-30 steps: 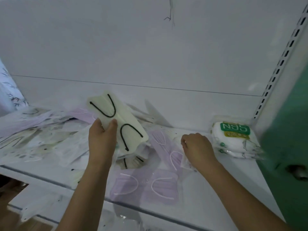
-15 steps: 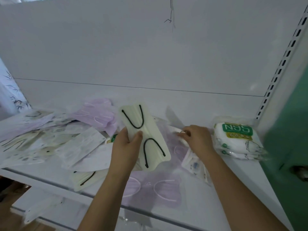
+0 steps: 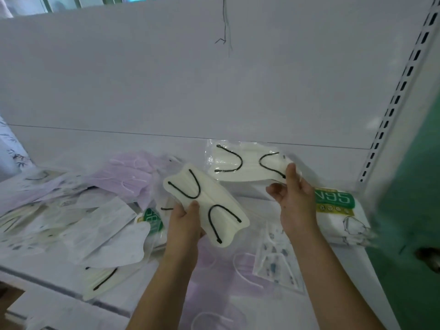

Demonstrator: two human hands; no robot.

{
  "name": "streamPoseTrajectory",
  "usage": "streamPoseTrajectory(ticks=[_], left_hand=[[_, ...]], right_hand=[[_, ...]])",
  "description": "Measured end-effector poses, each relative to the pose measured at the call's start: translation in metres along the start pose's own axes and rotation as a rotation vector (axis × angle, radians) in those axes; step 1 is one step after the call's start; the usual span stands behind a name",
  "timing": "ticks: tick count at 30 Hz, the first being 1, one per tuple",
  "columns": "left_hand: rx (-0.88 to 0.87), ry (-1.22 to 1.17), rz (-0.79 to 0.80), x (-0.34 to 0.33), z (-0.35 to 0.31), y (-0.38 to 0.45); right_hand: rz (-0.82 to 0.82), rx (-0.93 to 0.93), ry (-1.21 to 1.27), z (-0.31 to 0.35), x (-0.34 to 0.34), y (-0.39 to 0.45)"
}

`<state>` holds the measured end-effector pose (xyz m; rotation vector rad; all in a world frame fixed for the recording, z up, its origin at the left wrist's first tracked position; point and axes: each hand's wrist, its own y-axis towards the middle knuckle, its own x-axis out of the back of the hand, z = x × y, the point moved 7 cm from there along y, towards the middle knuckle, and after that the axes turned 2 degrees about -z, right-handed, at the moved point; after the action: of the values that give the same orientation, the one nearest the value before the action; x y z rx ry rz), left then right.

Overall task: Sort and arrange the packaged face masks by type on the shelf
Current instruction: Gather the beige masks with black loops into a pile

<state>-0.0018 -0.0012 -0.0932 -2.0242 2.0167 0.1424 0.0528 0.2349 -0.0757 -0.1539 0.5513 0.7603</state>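
My left hand (image 3: 184, 221) grips a cream packaged mask with black ear loops (image 3: 209, 206), held tilted above the white shelf (image 3: 345, 277). My right hand (image 3: 294, 198) pinches the right end of a second cream mask with black loops (image 3: 240, 166), lifted level near the back panel. A stack of green-labelled N95 packs (image 3: 338, 210) lies at the shelf's right end, just right of my right hand. Purple masks (image 3: 133, 172) are heaped at the back left, and one more purple mask (image 3: 221, 265) lies flat under my forearms.
A jumble of white and printed mask packs (image 3: 78, 220) covers the left half of the shelf, with another cream mask (image 3: 100, 279) at the front edge and a blue-patterned pack (image 3: 276, 256) under my right wrist. A slotted upright (image 3: 395, 96) and green panel (image 3: 414, 186) bound the right.
My right hand has lifted a second cream mask off the shelf and raised it toward the back panel. My left hand has carried its cream mask rightward to the middle.
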Motion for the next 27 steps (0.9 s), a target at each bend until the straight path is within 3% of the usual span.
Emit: streamPoseTrajectory(ticks=[2, 4, 8, 11, 13, 15, 18, 20, 22, 24, 27], left_hand=[[0.027, -0.087, -0.031, -0.006, 0.003, 0.001], [0.042, -0.173, -0.093, -0.009, 0.005, 0.001], [0.009, -0.172, -0.301, 0.007, 0.007, 0.005], [-0.001, -0.243, -0.253, 0.006, 0.005, 0.006], [0.001, -0.268, -0.166, -0.003, 0.000, 0.003], [-0.038, -0.161, -0.152, -0.006, -0.010, 0.001], [-0.112, -0.032, -0.294, 0.014, -0.028, 0.008], [-0.216, -0.014, -0.337, 0.030, -0.044, 0.010], [-0.256, 0.049, -0.347, 0.043, -0.050, 0.014], [-0.241, 0.090, -0.318, 0.050, -0.048, 0.015], [-0.221, 0.139, -0.265, 0.049, -0.043, 0.011]], right_hand=[[0.083, -0.081, 0.132, -0.002, -0.010, -0.005], [0.185, -0.103, 0.073, -0.007, -0.022, -0.012], [0.174, -0.069, 0.214, -0.005, -0.026, -0.015], [0.260, -0.192, 0.203, -0.014, -0.034, -0.019], [0.417, -0.292, -0.071, -0.029, -0.046, -0.032], [0.565, -0.264, -0.454, -0.043, -0.054, -0.044], [0.494, 0.036, -0.943, -0.046, -0.048, -0.033], [0.445, 0.318, -1.428, -0.049, -0.037, -0.016], [0.552, 0.333, -1.737, -0.073, -0.019, -0.002], [0.549, 0.283, -1.740, -0.083, -0.007, 0.005], [0.302, 0.379, -1.581, -0.063, -0.011, 0.009]])
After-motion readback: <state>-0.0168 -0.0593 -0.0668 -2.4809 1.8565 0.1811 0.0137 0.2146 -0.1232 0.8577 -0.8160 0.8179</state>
